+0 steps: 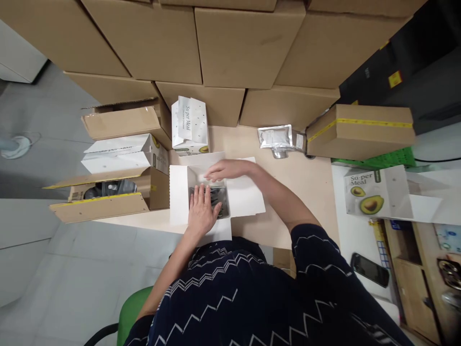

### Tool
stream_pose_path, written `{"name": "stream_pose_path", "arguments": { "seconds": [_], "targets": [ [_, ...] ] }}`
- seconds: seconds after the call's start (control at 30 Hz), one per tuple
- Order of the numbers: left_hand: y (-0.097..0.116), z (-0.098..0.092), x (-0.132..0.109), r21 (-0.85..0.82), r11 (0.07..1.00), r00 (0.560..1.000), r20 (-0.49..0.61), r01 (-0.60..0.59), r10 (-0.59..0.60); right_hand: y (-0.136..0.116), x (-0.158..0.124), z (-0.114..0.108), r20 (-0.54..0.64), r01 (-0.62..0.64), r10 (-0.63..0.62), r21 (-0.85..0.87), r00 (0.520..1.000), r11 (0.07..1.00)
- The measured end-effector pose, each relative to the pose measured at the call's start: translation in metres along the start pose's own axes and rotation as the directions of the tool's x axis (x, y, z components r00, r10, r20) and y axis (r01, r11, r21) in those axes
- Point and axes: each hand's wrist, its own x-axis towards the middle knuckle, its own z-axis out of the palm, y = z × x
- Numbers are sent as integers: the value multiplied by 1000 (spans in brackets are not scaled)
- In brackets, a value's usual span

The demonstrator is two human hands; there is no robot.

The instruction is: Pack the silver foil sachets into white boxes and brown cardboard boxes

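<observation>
Head camera: the person's left hand (204, 211) lies palm down in an open white carton (248, 192), fingers straight and slightly spread over dark packs (222, 204), apparently pressing rather than gripping. The right hand (230, 169) reaches across the carton's far side, fingers extended and closed on nothing visible (whether their tips touch the inner wall cannot be told).

Beneath the left fingers, the packs look smooth and glossy, probably a little slippery and fairly light each; a flat palm or a hold at their ends should suit. The carton, thin and stiff, would likely crease at its flaps (178, 197), so it is better held low on its walls.

Left of the left fingers, a brown box (158, 192) stands close to one flap. Beyond the right fingers are a white printed box (190, 122) and stacked cartons (248, 48). The most room lies right of the right fingers, over the tabletop (306, 178), towards silver pouches (275, 137); nearer the body, a flap reaches the table edge.
</observation>
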Motion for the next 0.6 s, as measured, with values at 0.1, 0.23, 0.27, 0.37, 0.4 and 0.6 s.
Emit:
{"name": "stream_pose_path", "arguments": {
  "seconds": [0.1, 0.23, 0.27, 0.37, 0.4, 0.6],
  "targets": [
    [1, -1, -1, -3, 1000, 1000, -4, 7, -7, 34, -69, -43, -308, -37, 149, 342, 940, 939],
    [2, -2, -1, -10, 1000, 1000, -17, 5, -5, 116, -108, -85, -775, -420, 588, 466, 230, 779],
    [2, -2, -1, -11, 1000, 1000, -17, 5, -5, 136, -110, -90, -781, -547, 619, 483, 84, 684],
    [2, -3, -1, -18, 1000, 1000, -8, 11, -11, 176, -107, -92, -757, -680, 648, 516, -79, 520],
    [2, -3, -1, -21, 1000, 1000, -4, 13, -13, 183, -106, -91, -743, -684, 661, 534, -99, 497],
    [3, -5, -2, -12, 1000, 1000, 11, 29, -29, 180, -92, -85, -742, -591, 663, 583, -105, 558]
  ]
}}
